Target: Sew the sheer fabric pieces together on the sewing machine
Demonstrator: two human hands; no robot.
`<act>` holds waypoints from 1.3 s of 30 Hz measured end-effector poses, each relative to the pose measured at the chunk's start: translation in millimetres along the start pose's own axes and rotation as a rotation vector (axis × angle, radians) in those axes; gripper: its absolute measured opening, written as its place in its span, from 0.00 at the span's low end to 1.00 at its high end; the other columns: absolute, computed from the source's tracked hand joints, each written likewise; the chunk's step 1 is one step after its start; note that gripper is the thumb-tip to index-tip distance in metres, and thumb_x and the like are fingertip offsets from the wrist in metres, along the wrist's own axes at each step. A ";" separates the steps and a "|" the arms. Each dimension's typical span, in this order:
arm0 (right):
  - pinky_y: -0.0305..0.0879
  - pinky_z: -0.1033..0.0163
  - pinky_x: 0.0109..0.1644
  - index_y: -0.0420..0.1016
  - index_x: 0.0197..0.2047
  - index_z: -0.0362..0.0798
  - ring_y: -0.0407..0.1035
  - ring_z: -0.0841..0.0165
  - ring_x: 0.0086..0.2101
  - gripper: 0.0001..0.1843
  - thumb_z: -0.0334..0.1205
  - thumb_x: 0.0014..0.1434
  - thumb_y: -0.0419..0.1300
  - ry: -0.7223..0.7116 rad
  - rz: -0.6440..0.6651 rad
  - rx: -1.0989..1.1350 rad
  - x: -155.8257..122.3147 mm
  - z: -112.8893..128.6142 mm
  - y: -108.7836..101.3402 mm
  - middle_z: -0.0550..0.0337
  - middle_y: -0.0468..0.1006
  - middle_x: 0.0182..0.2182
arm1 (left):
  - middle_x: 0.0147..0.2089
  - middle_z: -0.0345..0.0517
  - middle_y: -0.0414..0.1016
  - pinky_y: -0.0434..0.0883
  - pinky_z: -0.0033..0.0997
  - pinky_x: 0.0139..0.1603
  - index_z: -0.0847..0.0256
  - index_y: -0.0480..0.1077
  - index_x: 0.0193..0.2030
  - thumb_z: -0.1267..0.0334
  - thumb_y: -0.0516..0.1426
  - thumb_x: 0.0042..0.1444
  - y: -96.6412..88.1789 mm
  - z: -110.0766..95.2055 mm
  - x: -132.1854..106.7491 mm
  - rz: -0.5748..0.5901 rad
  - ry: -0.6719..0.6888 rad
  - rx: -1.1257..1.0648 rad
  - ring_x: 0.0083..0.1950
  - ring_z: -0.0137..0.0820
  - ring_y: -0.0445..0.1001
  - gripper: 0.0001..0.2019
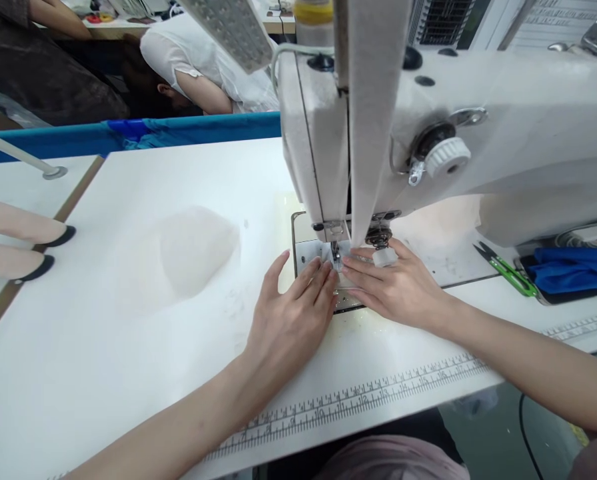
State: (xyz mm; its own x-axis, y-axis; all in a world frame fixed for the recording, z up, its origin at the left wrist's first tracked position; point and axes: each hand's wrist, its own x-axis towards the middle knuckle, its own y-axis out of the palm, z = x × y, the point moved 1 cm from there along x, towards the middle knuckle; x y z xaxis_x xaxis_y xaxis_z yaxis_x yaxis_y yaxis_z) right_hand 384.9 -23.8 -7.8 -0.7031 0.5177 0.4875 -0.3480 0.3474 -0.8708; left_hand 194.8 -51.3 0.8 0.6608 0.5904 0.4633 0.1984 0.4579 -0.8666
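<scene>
My left hand (293, 310) lies flat with its thumb spread, fingertips on the metal needle plate (302, 252) just left of the presser foot (335, 252). From the right, my right hand (396, 283) reaches in with fingers stretched toward the same foot, partly behind the machine's front parts. Both hands are open. Something small and whitish shows under the foot between the fingertips; what it is I cannot make out. The white sewing machine (311, 147) stands over both hands.
Green-handled snips (511, 272) lie right, beside a dark tray with blue cloth (573, 270). A printed ruler (323, 410) runs along the front edge. Two pale, leg-like pieces with black ends (23, 240) lie left. Past a blue cloth edge (193, 132), a person in white (213, 60) bends over.
</scene>
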 end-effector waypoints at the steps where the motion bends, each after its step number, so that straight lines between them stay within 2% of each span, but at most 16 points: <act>1: 0.54 0.51 0.64 0.77 0.47 0.45 0.72 0.66 0.47 0.13 0.41 0.67 0.54 0.002 0.001 -0.005 0.1 0.0 0.0 0.59 0.81 0.45 | 0.51 0.55 0.77 0.64 0.59 0.59 0.70 0.72 0.50 0.70 0.52 0.64 0.7 0.3 0.1 -0.002 -0.001 -0.002 0.54 0.43 0.74 0.11; 23: 0.57 0.49 0.62 0.79 0.44 0.45 0.71 0.62 0.48 0.14 0.39 0.67 0.52 0.063 0.061 -0.068 5.2 -2.5 2.6 0.55 0.81 0.44 | 0.52 0.53 0.76 0.61 0.59 0.61 0.65 0.72 0.52 0.71 0.51 0.64 10.6 12.4 4.1 -0.010 -0.073 -0.097 0.54 0.43 0.74 0.13; 29: 0.57 0.48 0.63 0.79 0.44 0.48 0.70 0.62 0.50 0.15 0.40 0.68 0.51 0.073 0.086 -0.083 5.1 -1.9 3.4 0.57 0.80 0.44 | 0.53 0.50 0.76 0.61 0.59 0.61 0.60 0.71 0.54 0.71 0.51 0.64 12.1 13.7 5.0 -0.007 -0.076 -0.110 0.55 0.42 0.74 0.14; 35: 0.57 0.48 0.62 0.78 0.46 0.46 0.70 0.61 0.50 0.14 0.38 0.67 0.52 0.079 0.083 -0.056 5.4 -2.0 2.7 0.55 0.80 0.44 | 0.53 0.53 0.75 0.62 0.56 0.60 0.65 0.70 0.54 0.71 0.51 0.64 13.5 12.4 3.4 -0.015 -0.068 -0.048 0.54 0.41 0.74 0.14; 37: 0.55 0.49 0.63 0.78 0.45 0.47 0.70 0.61 0.50 0.15 0.40 0.68 0.51 0.070 0.082 -0.069 5.5 -2.8 3.0 0.56 0.81 0.44 | 0.53 0.54 0.75 0.62 0.55 0.60 0.66 0.70 0.54 0.70 0.51 0.64 14.0 11.5 2.9 -0.018 -0.064 -0.029 0.54 0.41 0.74 0.14; 39: 0.54 0.49 0.64 0.79 0.44 0.46 0.69 0.61 0.51 0.18 0.46 0.68 0.50 0.078 0.071 -0.074 5.7 -4.5 3.2 0.56 0.80 0.43 | 0.54 0.53 0.75 0.63 0.54 0.60 0.64 0.69 0.54 0.70 0.51 0.64 14.4 11.4 2.5 -0.014 -0.063 -0.028 0.56 0.42 0.73 0.14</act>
State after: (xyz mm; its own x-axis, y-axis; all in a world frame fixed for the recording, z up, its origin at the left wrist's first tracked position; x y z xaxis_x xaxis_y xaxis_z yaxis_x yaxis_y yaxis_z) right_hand 382.6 -16.3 -7.5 -0.6731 0.6014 0.4304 -0.2498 0.3629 -0.8977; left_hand 191.0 -35.7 -8.4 0.6111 0.6253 0.4853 0.2282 0.4479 -0.8645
